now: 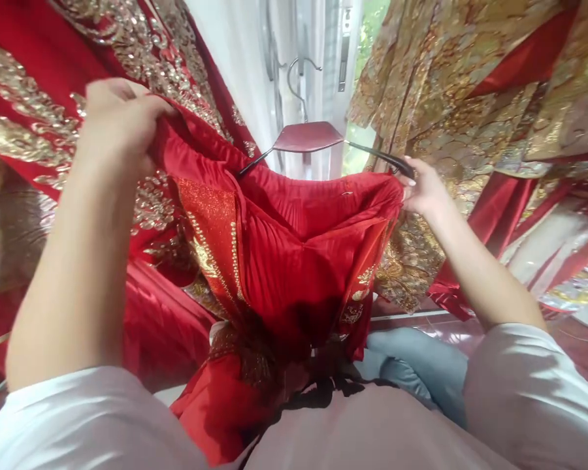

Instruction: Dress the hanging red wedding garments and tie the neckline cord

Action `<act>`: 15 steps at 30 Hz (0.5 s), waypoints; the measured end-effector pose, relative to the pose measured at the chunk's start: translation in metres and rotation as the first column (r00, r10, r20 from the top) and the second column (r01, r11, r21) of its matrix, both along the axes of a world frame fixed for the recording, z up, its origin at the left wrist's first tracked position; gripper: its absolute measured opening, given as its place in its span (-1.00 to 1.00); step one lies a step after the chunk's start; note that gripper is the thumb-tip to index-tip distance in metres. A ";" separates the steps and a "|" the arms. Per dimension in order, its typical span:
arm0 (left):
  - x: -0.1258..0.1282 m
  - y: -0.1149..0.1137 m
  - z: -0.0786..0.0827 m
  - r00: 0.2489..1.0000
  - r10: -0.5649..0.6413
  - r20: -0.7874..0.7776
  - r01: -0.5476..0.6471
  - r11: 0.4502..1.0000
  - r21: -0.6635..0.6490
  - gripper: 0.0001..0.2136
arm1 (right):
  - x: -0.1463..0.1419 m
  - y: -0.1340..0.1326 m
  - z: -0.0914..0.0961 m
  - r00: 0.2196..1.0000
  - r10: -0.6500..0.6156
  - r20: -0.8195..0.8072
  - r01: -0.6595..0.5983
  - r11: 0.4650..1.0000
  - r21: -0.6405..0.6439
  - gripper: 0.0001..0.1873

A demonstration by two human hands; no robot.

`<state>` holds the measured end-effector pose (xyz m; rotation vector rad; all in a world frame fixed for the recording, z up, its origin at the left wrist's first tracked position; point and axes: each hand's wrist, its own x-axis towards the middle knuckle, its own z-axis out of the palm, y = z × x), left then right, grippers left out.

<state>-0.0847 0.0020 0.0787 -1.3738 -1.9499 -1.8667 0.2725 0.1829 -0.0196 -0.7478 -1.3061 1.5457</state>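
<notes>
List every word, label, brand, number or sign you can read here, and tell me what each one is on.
None can be read.
Hanger: no lettering shows on its broad plate.
Red garment: no label or wording shows.
White frame behind: small dark marks, too unclear to tell whether they are text.

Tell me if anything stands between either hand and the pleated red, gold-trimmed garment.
Nothing visible separates the left hand from the red garment: it grips the edge directly. At the right hand, one end of the black-armed, metal-hooked hanger meets the garment's corner; whether it comes between is unclear.
</notes>
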 end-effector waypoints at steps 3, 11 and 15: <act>0.034 -0.013 -0.009 0.968 0.089 -0.233 -0.140 0.968 -0.210 -0.97 | 0.002 0.009 -0.009 0.992 0.110 -0.056 -0.106 0.991 0.080 -0.67; 0.085 0.009 -0.064 0.793 -0.114 -0.598 -0.317 0.761 -0.566 -0.73 | 0.015 0.021 -0.001 0.996 0.089 -0.010 -0.088 0.992 0.094 -0.62; 0.130 0.051 -0.031 0.647 -0.136 -0.750 -0.175 0.931 -0.319 -0.61 | 0.015 0.018 0.000 0.995 0.103 0.015 -0.104 0.991 0.080 -0.64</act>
